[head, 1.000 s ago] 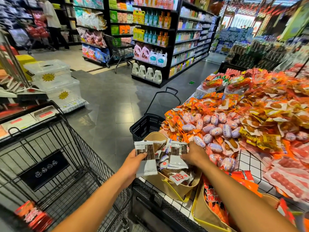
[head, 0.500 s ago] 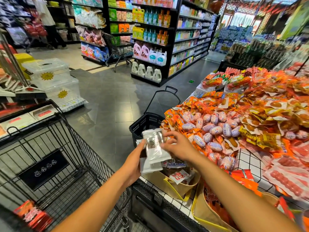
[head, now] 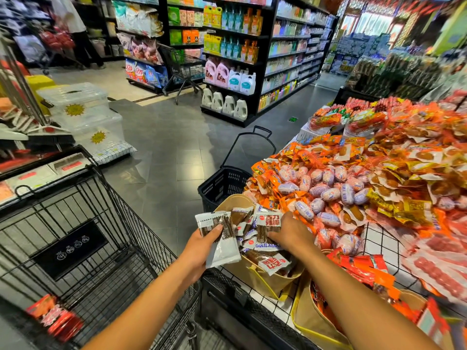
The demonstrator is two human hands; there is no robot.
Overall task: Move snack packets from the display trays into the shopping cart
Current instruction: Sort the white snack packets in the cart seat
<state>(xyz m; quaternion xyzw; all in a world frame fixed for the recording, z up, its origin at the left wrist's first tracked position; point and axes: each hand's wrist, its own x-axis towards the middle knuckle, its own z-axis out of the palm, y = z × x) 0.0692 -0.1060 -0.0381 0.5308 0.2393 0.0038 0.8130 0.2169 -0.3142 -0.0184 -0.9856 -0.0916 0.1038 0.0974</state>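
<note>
My left hand (head: 202, 245) holds a small stack of white snack packets (head: 222, 238) with brown contents, thumb on top, just left of the tan tray (head: 255, 279). My right hand (head: 290, 233) reaches into that tray and grips another white packet (head: 267, 223) with red lettering among more of the same. The black wire shopping cart (head: 96, 238) stands to the left, with red packets (head: 58, 319) lying in its near corner.
A display table piled with orange, yellow and pink-white snack packets (head: 353, 188) fills the right. A black hand basket (head: 225, 183) stands on the floor beyond the tray. A second tan tray (head: 313, 322) with red packets sits nearer. Shelves and another cart line the grey aisle.
My right hand passed a packet to the stack in my left hand, then went back down into the tray and took hold of another packet. My left hand stayed in place.
</note>
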